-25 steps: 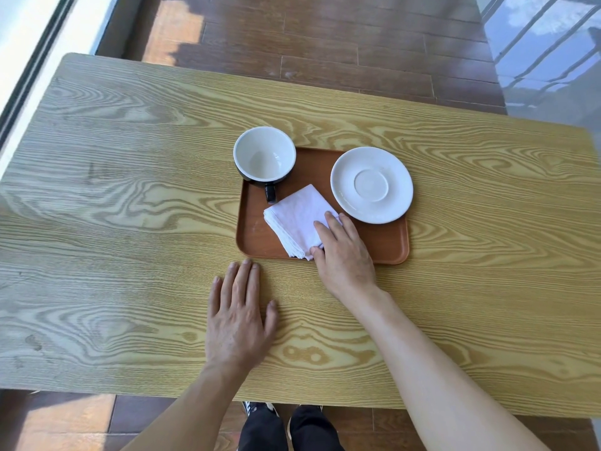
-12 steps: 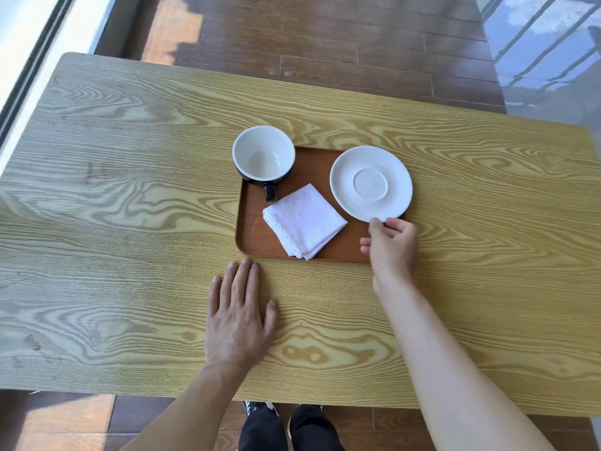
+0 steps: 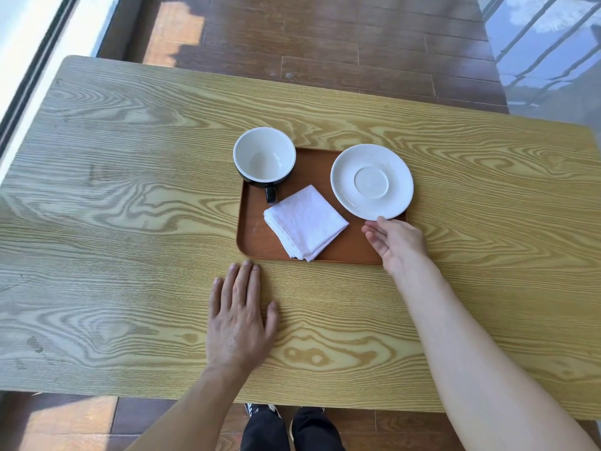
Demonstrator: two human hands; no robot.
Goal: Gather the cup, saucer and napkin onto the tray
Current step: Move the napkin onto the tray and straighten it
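Observation:
A brown tray (image 3: 257,236) lies in the middle of the wooden table. A black cup (image 3: 264,157) with a white inside stands on its far left corner, handle toward me. A folded white napkin (image 3: 305,222) lies in the tray's middle. A white saucer (image 3: 371,181) rests on the tray's right side, overhanging its edge. My right hand (image 3: 395,242) is at the tray's near right corner, palm turned up, fingers apart, thumb tip touching the saucer's near rim. My left hand (image 3: 239,320) lies flat on the table just in front of the tray, holding nothing.
The table (image 3: 130,222) has a near edge close to my body and a far edge beyond the tray. Dark wooden floor (image 3: 325,43) lies past it, a window frame (image 3: 35,60) at the left and a glass railing (image 3: 546,43) at the far right.
My right hand left the napkin and moved right to the saucer's near rim. There it turned palm up. Left hand, cup, napkin and tray stayed put.

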